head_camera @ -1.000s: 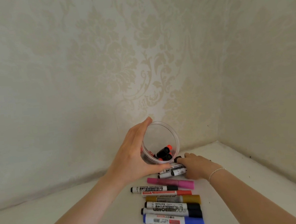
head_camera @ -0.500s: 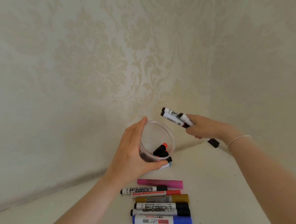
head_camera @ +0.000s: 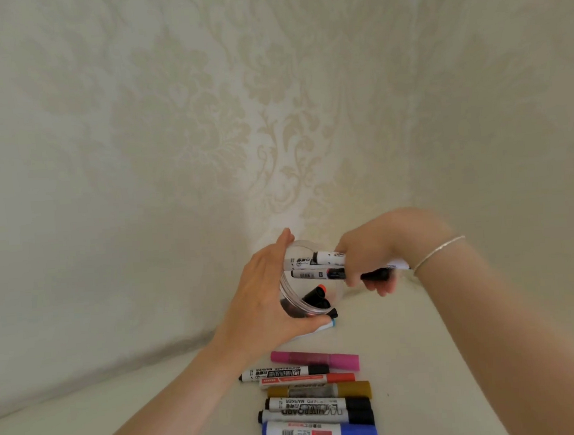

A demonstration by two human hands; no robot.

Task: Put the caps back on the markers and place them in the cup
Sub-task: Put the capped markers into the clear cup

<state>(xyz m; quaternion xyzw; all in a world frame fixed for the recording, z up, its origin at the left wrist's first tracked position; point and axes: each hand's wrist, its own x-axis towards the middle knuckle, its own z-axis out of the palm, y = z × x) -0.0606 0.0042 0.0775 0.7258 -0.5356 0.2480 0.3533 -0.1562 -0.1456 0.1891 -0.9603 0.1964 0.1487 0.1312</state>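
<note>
Head view, cup: the left hand (head_camera: 264, 297) wraps its fingers round a clear round plastic cup (head_camera: 305, 304), tilted open toward us.
Markers: the right hand (head_camera: 373, 259) clamps two white-barrelled markers (head_camera: 316, 266) at the cup's mouth.
Handling: light, stiff, smooth barrels; I'd grip them mid-barrel.
Waiting: seven capped markers (head_camera: 315, 398) lie in a row on the white table (head_camera: 424, 360).
Hidden: the cup's contents are hard to make out.

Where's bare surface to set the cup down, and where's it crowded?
Bare: the table right of the marker row, under the right forearm; also left of the row, toward the left wall. Crowded: the row itself, and the spot by the clear cup, where the left hand and right hand meet.
</note>
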